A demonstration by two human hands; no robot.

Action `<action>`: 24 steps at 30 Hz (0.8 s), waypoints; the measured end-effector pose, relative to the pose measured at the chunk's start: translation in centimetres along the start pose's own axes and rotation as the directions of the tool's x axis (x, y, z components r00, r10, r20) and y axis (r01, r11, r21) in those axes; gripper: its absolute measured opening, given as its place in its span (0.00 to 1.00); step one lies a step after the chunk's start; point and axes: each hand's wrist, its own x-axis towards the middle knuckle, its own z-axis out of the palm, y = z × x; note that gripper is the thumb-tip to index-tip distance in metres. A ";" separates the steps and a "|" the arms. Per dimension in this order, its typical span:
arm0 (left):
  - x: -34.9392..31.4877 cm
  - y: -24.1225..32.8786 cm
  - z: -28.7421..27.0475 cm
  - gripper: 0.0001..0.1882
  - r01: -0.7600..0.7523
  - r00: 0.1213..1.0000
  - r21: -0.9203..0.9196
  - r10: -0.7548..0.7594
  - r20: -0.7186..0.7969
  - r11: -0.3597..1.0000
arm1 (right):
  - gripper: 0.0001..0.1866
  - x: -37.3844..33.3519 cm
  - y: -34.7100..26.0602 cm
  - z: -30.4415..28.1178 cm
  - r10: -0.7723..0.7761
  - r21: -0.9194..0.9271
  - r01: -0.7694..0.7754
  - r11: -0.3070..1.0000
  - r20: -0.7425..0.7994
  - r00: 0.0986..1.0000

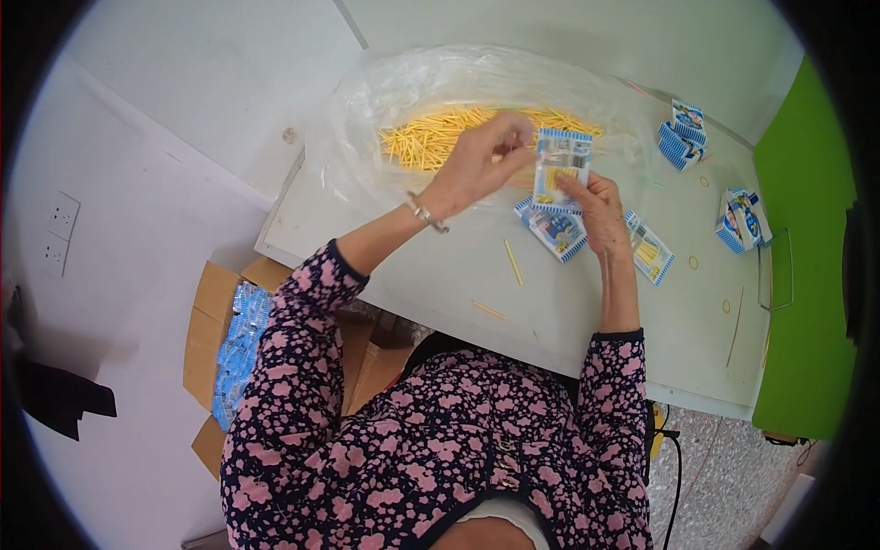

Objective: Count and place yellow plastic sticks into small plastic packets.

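Observation:
My right hand [600, 209] grips a small clear packet [561, 151] with blue striped ends, thumb across its front; yellow sticks show through it. Close to the packet's left edge is my left hand [481, 163], its fingers curled and the thumb apart, the fingertips slightly blurred; I see nothing held in it. Behind the hands lies a large clear plastic bag [353, 119] with many loose yellow sticks [431, 137] inside. Under and beside my right hand, a blue and white packet [555, 229] and another packet of yellow sticks [653, 249] rest on the white table [587, 298].
Blue and white packet bundles [683, 142] stand at the far right, with another bundle [741, 220] nearer. Loose sticks [513, 263] and rubber bands [693, 262] lie on the table. A cardboard box [209, 316] of blue packets is at left; a green panel [816, 275] borders the right.

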 end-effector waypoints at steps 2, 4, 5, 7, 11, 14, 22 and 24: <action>-2.9 0.9 0.2 0.14 -0.156 0.952 0.404 0.029 0.304 0.901 | 0.11 0.1 0.1 -0.4 -0.099 0.053 0.102 0.993 -0.054 0.994; -6.2 -0.9 1.3 0.15 -0.582 0.733 0.413 0.232 0.640 0.701 | 0.12 0.2 0.3 -0.8 -0.087 0.058 0.090 0.994 -0.041 0.995; -7.4 -1.0 1.8 0.15 -0.580 0.733 0.413 0.229 0.641 0.702 | 0.12 0.2 0.3 -0.9 -0.085 0.061 0.087 0.994 -0.040 0.996; -9.0 -0.8 2.6 0.17 -0.761 0.593 0.482 0.166 0.787 0.435 | 0.11 0.3 0.3 -0.9 -0.135 0.055 0.138 0.989 -0.054 0.989; -9.4 -0.9 3.3 0.19 -0.708 0.613 0.535 0.025 0.790 0.462 | 0.12 -0.1 -0.2 -0.7 -0.104 -0.030 0.101 0.994 -0.085 0.991; -7.9 -1.9 2.3 0.17 -0.693 0.679 0.480 0.262 0.686 0.538 | 0.12 0.1 0.3 -0.7 -0.068 0.040 0.072 0.997 -0.084 0.994; -10.7 0.2 0.6 0.13 -0.440 0.706 0.435 0.003 0.708 0.786 | 0.12 0.4 0.3 -0.7 -0.103 0.026 0.104 0.994 -0.034 0.994; -12.3 0.7 1.0 0.12 -0.449 0.690 0.448 -0.019 0.724 0.773 | 0.13 0.4 0.2 -0.6 -0.092 0.042 0.094 0.995 -0.039 0.995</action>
